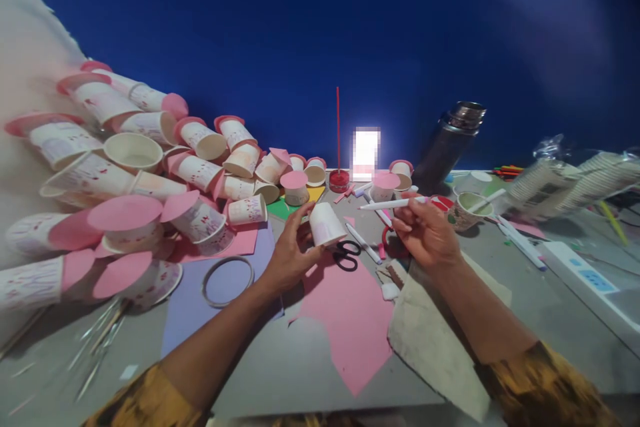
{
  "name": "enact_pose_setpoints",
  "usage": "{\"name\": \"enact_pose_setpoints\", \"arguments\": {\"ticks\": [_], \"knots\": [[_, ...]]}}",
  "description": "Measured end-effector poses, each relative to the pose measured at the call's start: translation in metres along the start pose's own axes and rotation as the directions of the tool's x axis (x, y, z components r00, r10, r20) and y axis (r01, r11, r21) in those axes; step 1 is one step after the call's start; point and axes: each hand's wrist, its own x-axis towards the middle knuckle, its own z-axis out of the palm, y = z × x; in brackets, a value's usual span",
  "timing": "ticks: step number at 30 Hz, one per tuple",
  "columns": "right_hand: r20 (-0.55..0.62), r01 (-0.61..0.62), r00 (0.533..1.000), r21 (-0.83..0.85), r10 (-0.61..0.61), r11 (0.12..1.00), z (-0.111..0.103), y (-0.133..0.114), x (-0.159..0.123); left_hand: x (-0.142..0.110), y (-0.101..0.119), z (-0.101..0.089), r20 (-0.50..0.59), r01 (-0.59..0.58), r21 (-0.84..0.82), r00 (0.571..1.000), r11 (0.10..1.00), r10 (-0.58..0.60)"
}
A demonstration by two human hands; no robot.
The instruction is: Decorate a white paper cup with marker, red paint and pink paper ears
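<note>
A white paper cup (327, 224) with a faint lilac patch is tilted in my left hand (291, 248), fingers and thumb closed around it. To its right, my right hand (427, 230) grips a slim white marker (385, 205), whose tip points left toward the cup. Black-handled scissors (347, 255) lie just below the cup, on or beside a cut sheet of pink paper (350, 320). Another white marker (363, 243) rests on the table between my hands. Under my right forearm is a beige cloth (435, 340).
Many decorated cups with pink paper discs (125, 215) are piled at left. A tape ring (228, 281) sits on purple paper (185, 320). A dark flask (445, 147), stacked cups (575, 180) and a white power strip (595, 287) stand at right. A blue wall (280, 33) closes the back.
</note>
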Motion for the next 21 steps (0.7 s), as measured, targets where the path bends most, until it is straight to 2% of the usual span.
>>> {"name": "enact_pose_setpoints", "arguments": {"ticks": [2, 6, 10, 14, 18, 21], "knots": [[0.017, -0.06, 0.998, 0.039, 0.059, 0.997, 0.003, -0.002, -0.003, 0.001, -0.002, 0.0, 0.016, 0.001, -0.016, 1.0, 1.0, -0.001], [0.045, -0.145, 0.988, -0.039, 0.147, 0.989, 0.007, -0.001, -0.009, 0.0, -0.006, -0.002, 0.05, 0.013, -0.023, 0.999, 1.0, -0.012], [0.023, -0.149, 0.989, -0.027, 0.149, 0.989, 0.011, 0.002, -0.011, -0.001, -0.006, -0.003, 0.043, 0.007, 0.056, 0.999, 0.998, -0.009], [-0.009, -0.167, 0.986, 0.008, 0.167, 0.986, 0.012, 0.005, -0.011, -0.001, -0.008, -0.004, 0.048, -0.024, 0.061, 0.999, 0.998, 0.021], [0.044, -0.235, 0.97, -0.103, 0.241, 0.966, 0.012, 0.011, -0.015, -0.001, -0.012, -0.004, 0.057, -0.125, 0.158, 0.991, 0.98, 0.118], [0.054, -0.216, 0.971, -0.206, 0.231, 0.954, 0.011, 0.015, -0.019, -0.002, -0.013, -0.005, 0.08, -0.173, 0.232, 0.984, 0.957, 0.159]]}}
